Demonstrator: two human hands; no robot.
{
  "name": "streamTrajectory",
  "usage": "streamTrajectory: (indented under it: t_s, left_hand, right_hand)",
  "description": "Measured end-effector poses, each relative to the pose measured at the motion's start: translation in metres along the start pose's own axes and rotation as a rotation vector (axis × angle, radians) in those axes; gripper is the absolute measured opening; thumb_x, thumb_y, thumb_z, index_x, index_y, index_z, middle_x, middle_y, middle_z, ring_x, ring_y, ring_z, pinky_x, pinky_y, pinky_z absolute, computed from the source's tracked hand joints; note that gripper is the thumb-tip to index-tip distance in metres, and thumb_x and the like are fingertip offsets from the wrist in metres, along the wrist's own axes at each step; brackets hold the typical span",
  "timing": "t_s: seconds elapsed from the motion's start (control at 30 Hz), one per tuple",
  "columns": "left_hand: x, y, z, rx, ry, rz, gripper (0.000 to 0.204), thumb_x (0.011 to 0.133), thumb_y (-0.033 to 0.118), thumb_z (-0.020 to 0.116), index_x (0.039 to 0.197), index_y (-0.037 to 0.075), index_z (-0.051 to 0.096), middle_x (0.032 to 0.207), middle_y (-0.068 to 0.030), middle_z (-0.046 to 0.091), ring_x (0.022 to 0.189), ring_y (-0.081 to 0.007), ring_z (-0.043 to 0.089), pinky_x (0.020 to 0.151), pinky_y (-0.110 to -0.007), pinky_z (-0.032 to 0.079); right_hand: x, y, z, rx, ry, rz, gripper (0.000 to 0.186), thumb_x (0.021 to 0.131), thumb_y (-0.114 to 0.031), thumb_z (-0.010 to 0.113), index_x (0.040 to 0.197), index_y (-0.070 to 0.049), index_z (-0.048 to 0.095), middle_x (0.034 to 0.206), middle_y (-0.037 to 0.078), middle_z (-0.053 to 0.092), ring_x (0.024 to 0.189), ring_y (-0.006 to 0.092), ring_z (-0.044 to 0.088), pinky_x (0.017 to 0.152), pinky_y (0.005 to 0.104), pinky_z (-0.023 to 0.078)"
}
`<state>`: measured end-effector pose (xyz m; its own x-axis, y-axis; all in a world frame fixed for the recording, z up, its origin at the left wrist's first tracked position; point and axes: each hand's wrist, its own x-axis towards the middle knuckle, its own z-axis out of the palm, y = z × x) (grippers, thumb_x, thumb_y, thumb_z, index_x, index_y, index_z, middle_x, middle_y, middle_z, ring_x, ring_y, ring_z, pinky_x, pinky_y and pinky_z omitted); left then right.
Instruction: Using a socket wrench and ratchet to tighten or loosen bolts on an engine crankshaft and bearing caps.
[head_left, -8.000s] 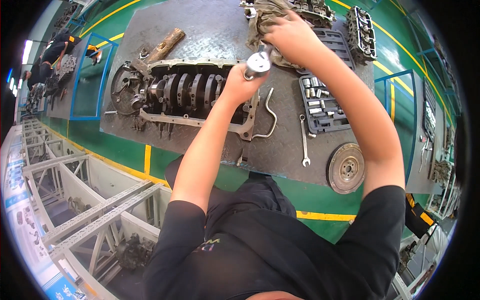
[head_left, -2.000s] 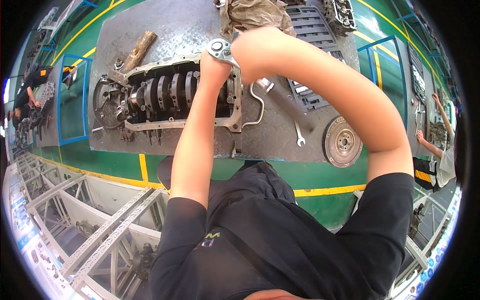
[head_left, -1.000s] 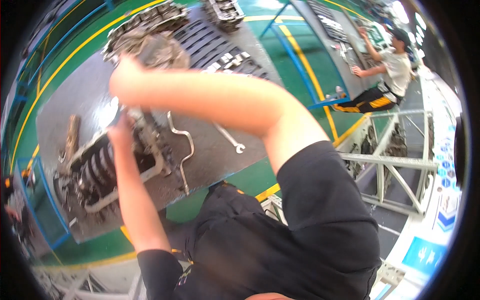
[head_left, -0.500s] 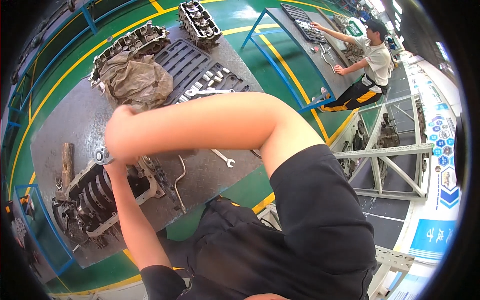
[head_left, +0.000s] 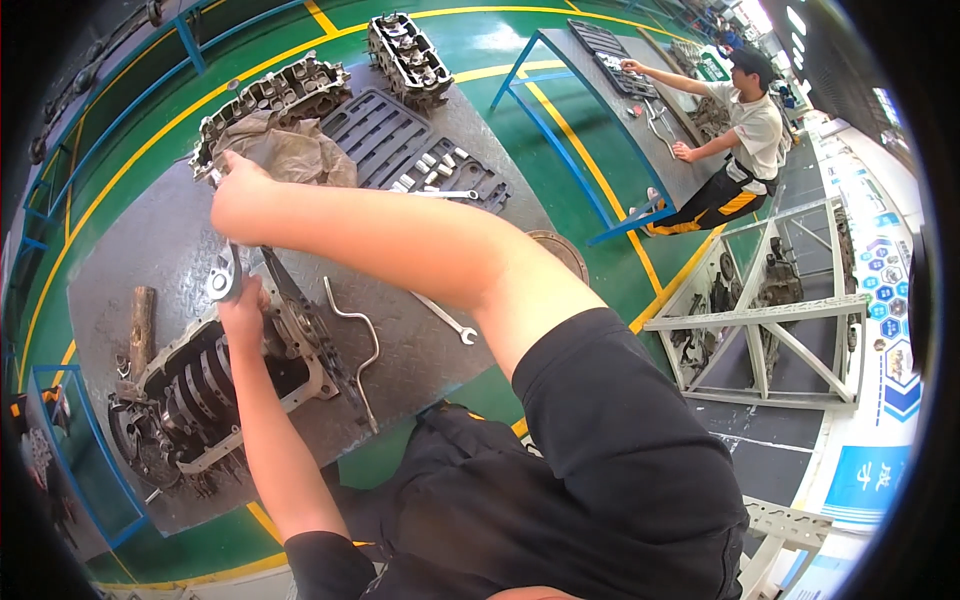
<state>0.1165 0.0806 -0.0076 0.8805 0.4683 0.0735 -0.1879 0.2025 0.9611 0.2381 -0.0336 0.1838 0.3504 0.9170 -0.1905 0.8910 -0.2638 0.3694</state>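
My left hand point(head_left: 243, 308) is closed around the head end of a ratchet wrench point(head_left: 221, 281), above the engine block point(head_left: 205, 388). Its round metal head faces up beside my fingers. Farther out, my right hand point(head_left: 240, 190) is closed, apparently on the wrench's handle, most of which is hidden behind hand and forearm. The block lies on the metal-topped bench point(head_left: 420, 375) with its crankshaft side showing. Whatever sits under the wrench head is hidden from view.
Beyond my right hand lie a brown cloth point(head_left: 300, 150), cylinder heads point(head_left: 410, 62) and an open socket case point(head_left: 385, 130). A bent bar point(head_left: 372, 345), an open-ended wrench point(head_left: 445, 318) and a wooden stick point(head_left: 143, 330) rest nearby. A co-worker point(head_left: 755, 125) stands at another bench.
My right hand has moved away from my left, toward the cloth. The wrench head has turned and shifted slightly up and right. The view has shifted a little.
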Motion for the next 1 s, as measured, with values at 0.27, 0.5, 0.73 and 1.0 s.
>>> streamTrajectory:
  t_s: [0.27,0.5,0.73,1.0]
  left_hand:
    - [0.021,-0.022,0.015,0.108,0.441,0.017,0.013,0.09,0.01,0.063,0.099,0.0,0.064,0.074,0.0002,0.063,0.066,-0.0116,0.058,0.059,-0.027,0.046]
    - [-0.009,0.024,0.036,0.37,0.306,0.204,0.013,0.086,0.006,0.068,0.094,-0.004,0.066,0.08,-0.0027,0.067,0.069,-0.0111,0.06,0.064,-0.028,0.047]
    - [-0.012,0.026,0.038,0.319,0.315,0.492,0.011,0.085,0.001,0.067,0.078,0.001,0.059,0.07,0.0008,0.059,0.061,-0.0105,0.055,0.054,-0.028,0.043]
    - [-0.013,0.03,0.032,0.453,0.136,0.129,0.011,0.089,0.003,0.064,0.08,0.001,0.059,0.058,-0.0009,0.051,0.048,-0.0107,0.045,0.045,-0.028,0.034]
  right_hand:
    - [-0.001,-0.067,0.016,0.553,-0.317,0.177,0.027,0.081,-0.028,0.072,0.104,-0.014,0.078,0.103,0.003,0.075,0.098,0.0216,0.07,0.078,0.0446,0.053]
    - [0.02,-0.001,0.033,0.256,-0.061,-0.088,0.022,0.08,-0.02,0.068,0.099,-0.013,0.078,0.106,0.008,0.074,0.095,0.0257,0.07,0.093,0.0567,0.047]
    - [-0.017,-0.029,-0.02,0.195,-0.219,-0.201,0.02,0.079,-0.021,0.067,0.095,-0.013,0.077,0.089,0.007,0.074,0.087,0.0228,0.07,0.071,0.0445,0.053]
    - [0.023,0.019,0.031,0.096,0.41,0.041,0.014,0.074,-0.022,0.072,0.081,-0.01,0.077,0.086,0.006,0.074,0.082,0.0234,0.071,0.072,0.0415,0.056]
